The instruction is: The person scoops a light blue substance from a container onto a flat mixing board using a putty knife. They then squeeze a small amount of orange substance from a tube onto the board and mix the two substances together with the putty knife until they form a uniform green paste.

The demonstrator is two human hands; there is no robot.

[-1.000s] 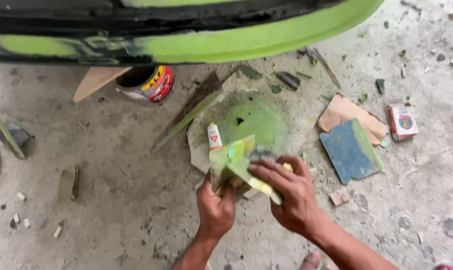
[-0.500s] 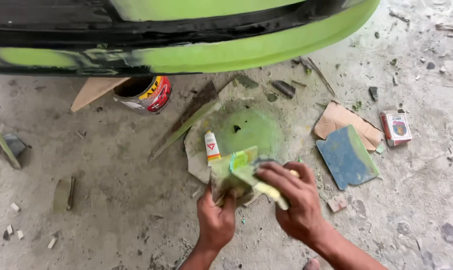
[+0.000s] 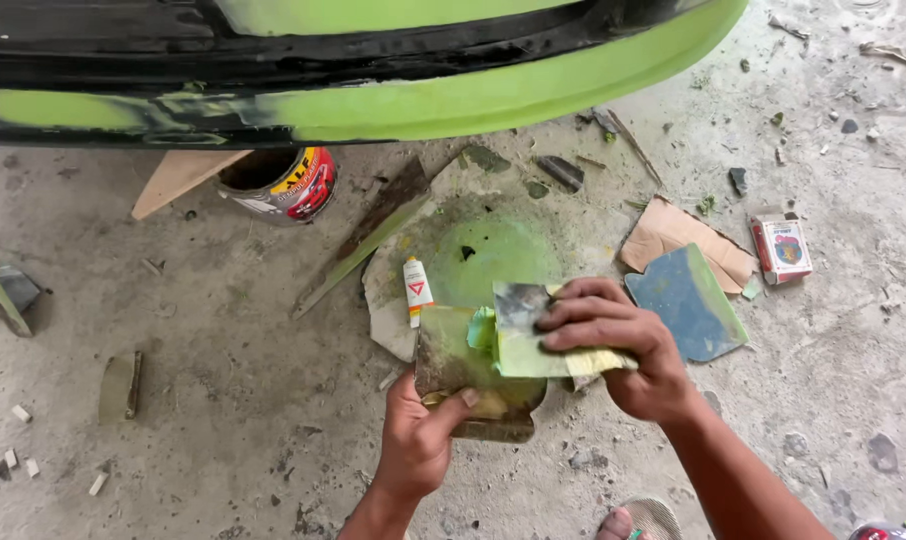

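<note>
1. We see the fingers of the right hand closed over a flat spreader smeared with pale green and yellow filler, pressing it from above just right of the frame's centre.
2. The left hand grips a dirty mixing board from below, thumb on its upper face, at lower centre. The spreader lies across the board's right part, touching it.
3. Just beside the board's upper left corner lies a small white tube with a red mark, resting on a worn sheet stained bright green, on the concrete floor.
4. To the right of the right hand lies a blue pad, partly over a piece of brown cardboard; further right sits a small red-and-white box.
5. In the upper left stands an open tin can beside a wooden wedge.
6. Across the top of the frame runs a green and black car bumper.
7. At the bottom edge, a sandalled foot shows.
</note>
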